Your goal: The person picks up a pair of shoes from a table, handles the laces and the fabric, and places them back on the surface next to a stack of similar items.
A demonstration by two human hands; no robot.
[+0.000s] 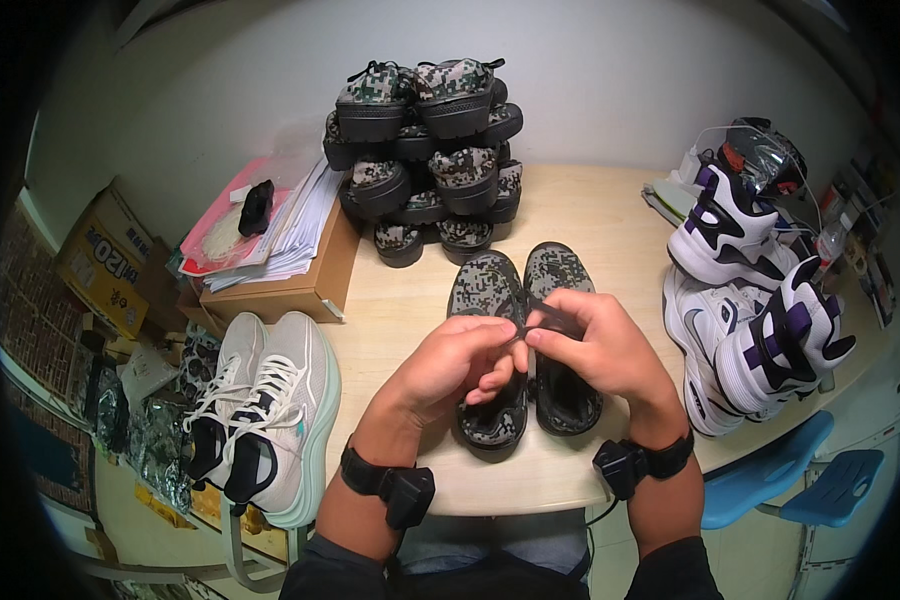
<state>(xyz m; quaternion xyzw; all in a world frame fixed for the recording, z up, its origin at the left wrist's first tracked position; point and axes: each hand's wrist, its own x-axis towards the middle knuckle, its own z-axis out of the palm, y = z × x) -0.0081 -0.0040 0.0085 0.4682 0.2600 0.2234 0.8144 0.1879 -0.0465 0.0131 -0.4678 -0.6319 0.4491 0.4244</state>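
Two digital-camouflage shoes with black soles stand side by side before me, toes away from me: a left shoe (pixel 487 289) and a right shoe (pixel 557 270). My left hand (pixel 469 360) and my right hand (pixel 596 341) meet above them. Between their fingertips a dark shoelace (pixel 559 319) is pinched, thumb against fingers on both sides. The lace's exact path and the middle of both shoes are partly hidden by my hands. Black straps with small black devices circle both forearms.
A stack of camouflage shoes (pixel 461 180) stands at the back. Left are a cardboard box (pixel 311 277) bearing papers and a pair of pale running shoes (pixel 300 420). White, black and purple sneakers (pixel 765 345) are piled right, near cables and a plastic bottle (pixel 832 236). A blue chair (pixel 769 472) stands lower right.
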